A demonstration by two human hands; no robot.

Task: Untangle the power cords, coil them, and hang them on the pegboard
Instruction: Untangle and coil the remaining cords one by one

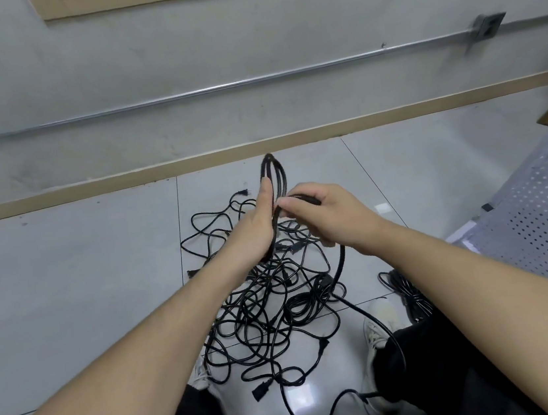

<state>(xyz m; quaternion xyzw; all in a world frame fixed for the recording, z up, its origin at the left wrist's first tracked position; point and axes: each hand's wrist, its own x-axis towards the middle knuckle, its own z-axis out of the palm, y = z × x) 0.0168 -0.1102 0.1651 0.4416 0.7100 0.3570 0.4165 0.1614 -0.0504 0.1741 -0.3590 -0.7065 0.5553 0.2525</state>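
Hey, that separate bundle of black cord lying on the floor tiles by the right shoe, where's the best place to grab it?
Grip the bundled black cord across its middle, where the strands run together, so one grasp likely catches them all. Come from above on its left side: the perforated grey metal bench crowds its right. Both hands are busy with the folded black cord.

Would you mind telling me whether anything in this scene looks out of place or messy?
Yes: a tangled heap of black power cords sprawls over the floor tiles, loops crossing everywhere. The left hand grips a folded cord bundle while the right hand pinches its cord.
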